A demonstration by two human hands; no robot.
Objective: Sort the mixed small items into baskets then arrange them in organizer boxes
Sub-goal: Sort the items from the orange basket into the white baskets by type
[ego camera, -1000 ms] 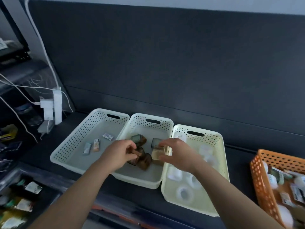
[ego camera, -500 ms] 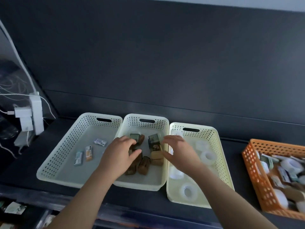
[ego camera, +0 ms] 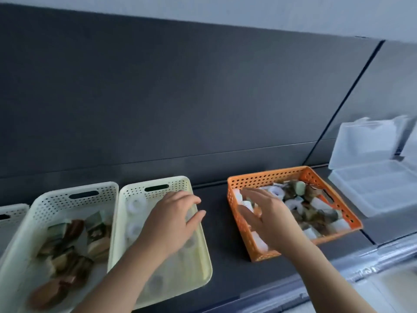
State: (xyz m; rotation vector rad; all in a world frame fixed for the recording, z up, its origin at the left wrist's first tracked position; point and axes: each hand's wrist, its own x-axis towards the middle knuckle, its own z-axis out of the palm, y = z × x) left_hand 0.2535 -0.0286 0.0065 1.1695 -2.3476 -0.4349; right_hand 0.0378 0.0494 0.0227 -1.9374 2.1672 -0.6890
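An orange basket [ego camera: 266,176] of mixed small items, white tape rolls and brown packets, stands on the dark shelf at the right. My right hand [ego camera: 268,216] hovers over its left part, fingers spread, holding nothing. A pale yellow basket [ego camera: 204,249] with white tape rolls [ego camera: 135,205] sits left of it. Above that basket's right side my left hand [ego camera: 171,224] is open and empty. Further left, a cream basket [ego camera: 74,189] holds brown and green packets [ego camera: 67,247].
Clear plastic organizer boxes [ego camera: 374,184] with raised lids stand at the far right against the dark back wall. A sliver of a third cream basket [ego camera: 11,211] shows at the left edge. A strip of dark shelf [ego camera: 216,222] separates the yellow and orange baskets.
The view has swung right. Both hands left the middle basket of packets: the left hand now hangs over the tape-roll basket, the right hand reached into the orange basket.
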